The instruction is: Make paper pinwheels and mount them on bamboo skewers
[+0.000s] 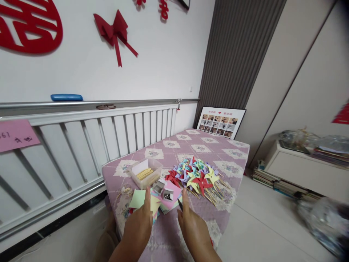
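Note:
My left hand [139, 223] is over the near side of the table with its index finger stretched out and the other fingers curled; it holds nothing that I can see. Beyond that fingertip lie square papers [138, 198] in green, yellow and other colours. My right hand [193, 227] points forward in the same way. A dark pointed tip [180, 203] shows beside its index finger, and the rest is hidden by the hand. Between the hands, a small box [167, 195] of shiny metal bits sits on pink paper [174, 189]. Finished paper pinwheels [201, 182] on sticks are heaped farther right.
A clear plastic box [156, 176] holds wooden sticks [144, 174]. A small clear container [127, 191] stands at the left of the patterned tablecloth [200, 148]. A white radiator [109, 133] runs along the wall, and a photo board [218, 122] leans at the far end.

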A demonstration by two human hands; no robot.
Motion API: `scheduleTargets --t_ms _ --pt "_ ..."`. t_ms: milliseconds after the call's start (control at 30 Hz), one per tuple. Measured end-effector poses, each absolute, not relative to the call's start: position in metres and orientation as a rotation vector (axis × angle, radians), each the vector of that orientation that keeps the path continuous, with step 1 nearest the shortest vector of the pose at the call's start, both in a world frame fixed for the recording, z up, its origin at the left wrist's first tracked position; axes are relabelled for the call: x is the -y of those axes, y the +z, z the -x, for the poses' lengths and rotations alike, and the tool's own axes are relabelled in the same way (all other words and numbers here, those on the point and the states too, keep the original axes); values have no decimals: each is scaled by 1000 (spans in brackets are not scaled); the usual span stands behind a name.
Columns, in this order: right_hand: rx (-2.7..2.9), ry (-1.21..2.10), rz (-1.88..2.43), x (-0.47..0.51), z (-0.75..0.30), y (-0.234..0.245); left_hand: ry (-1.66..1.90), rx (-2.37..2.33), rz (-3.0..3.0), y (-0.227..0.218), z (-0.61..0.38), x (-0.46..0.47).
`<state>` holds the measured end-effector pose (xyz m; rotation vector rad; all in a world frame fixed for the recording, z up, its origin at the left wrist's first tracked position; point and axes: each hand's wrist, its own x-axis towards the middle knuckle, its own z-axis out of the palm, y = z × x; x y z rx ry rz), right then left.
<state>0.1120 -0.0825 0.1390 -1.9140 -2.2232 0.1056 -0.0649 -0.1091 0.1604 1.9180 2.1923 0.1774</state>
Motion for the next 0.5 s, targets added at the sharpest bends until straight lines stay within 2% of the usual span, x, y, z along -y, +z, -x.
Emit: scheduleTargets --t_ms 500 --pt "2237 104 1857 78 -116 130 121 -2174 -1939 161 60 105"
